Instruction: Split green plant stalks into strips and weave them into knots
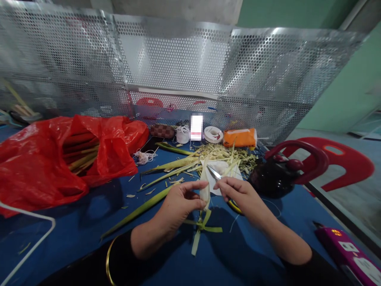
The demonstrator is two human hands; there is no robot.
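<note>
My left hand pinches a folded pale green leaf piece between thumb and fingers. Below the fingers, its knotted strips spread out over the blue table. My right hand is closed just to the right, gripping a pair of scissors. Their metal blades point up and left, close to the top of the leaf piece. A yellow and black loop, apparently the handle, shows under the right hand. Behind the blades lies a white paper with leaf bits on it.
Long green stalks and a pile of trimmings lie around the hands. At left is a red plastic bag of stalks. A dark kettle and a purple power strip stand right. Perforated metal panels close off the back.
</note>
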